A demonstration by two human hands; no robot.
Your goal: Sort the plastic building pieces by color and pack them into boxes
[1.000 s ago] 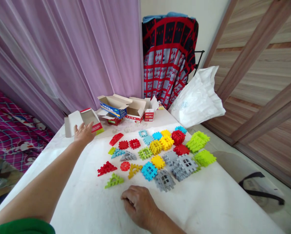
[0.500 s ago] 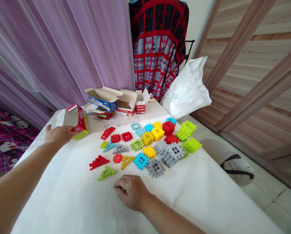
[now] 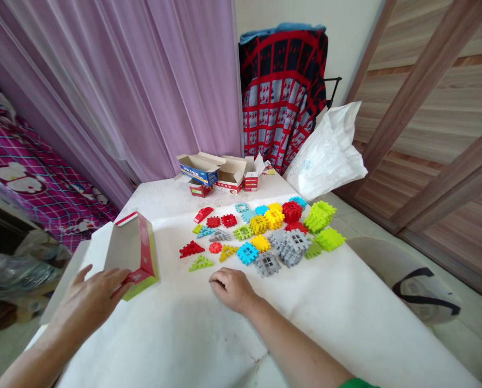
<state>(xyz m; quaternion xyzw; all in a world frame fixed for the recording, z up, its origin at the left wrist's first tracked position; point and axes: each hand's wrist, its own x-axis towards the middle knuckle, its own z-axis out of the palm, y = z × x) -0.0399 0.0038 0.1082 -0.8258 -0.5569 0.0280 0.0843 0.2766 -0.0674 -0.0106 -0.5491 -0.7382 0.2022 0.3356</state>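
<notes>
While the left hand (image 3: 93, 293) grips the near end of an open box (image 3: 147, 248) at the desk's left side, fingers narrowed on its edge, the right hand (image 3: 233, 290) rests in a loose fist just in front of the blocks. The box is thin card, plain grey-white inside, glossy red and lime outside, with pale flaps spread. The blocks are bright, toothed plastic: a red triangle (image 3: 191, 248), a lime triangle (image 3: 201, 262) with an arched opening, a spoked red disc (image 3: 215, 248), grey squares (image 3: 291, 247) with window grids, and thick lime stacks (image 3: 320, 215).

A smooth white sheet, faintly creased, covers the desk (image 3: 176, 312). More card boxes (image 3: 200, 171) crowd its far edge, near a crinkled white bag (image 3: 329, 156). Beyond hang a pleated lilac curtain (image 3: 176, 81) and a red-checked cloth (image 3: 283, 81); grained wooden doors (image 3: 434, 134) stand to the right above pale floor tiles (image 3: 470, 334).
</notes>
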